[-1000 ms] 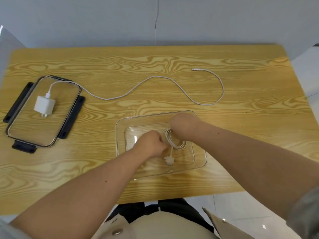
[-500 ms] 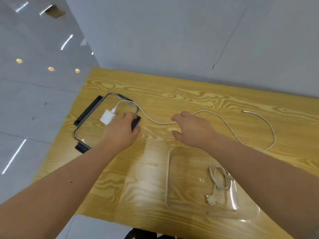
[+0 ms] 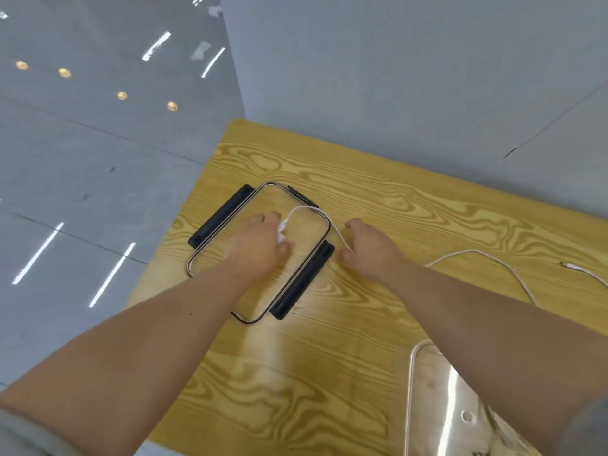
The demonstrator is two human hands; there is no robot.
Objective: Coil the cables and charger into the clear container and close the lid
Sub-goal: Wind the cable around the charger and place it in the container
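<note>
Wooden table (image 3: 362,324), seen at a slant, with grey wall behind and grey floor to the left. The clear lid (image 3: 283,199) lies flat at the table's far-left corner, with black clips (image 3: 301,284) on its long sides.

Left hand (image 3: 260,245) is down on the lid, fingers curled over the white charger (image 3: 281,237) and gripping it. Only a sliver of the charger shows between thumb and fingers.

The white cable (image 3: 306,209) leaves the charger and arcs over the clear part of the lid. It crosses the lid's right rim and goes under the right hand (image 3: 371,248).

Right hand is just right of the lid, beside the right clip. Fingers are spread and loosely bent, holding nothing. Cannot tell if the palm touches the cable under it.

The cable comes out again past the right wrist and loops along the table toward the right edge. Its free plug (image 3: 572,266) lies on the wood near that edge.

The clear container (image 3: 411,373) sits at the table's near-right corner, well apart from the lid. It is only partly in view, with the right forearm across it, so its contents are hidden.

Grey sleeve (image 3: 19,432) shows on the left arm at the bottom left.
</note>
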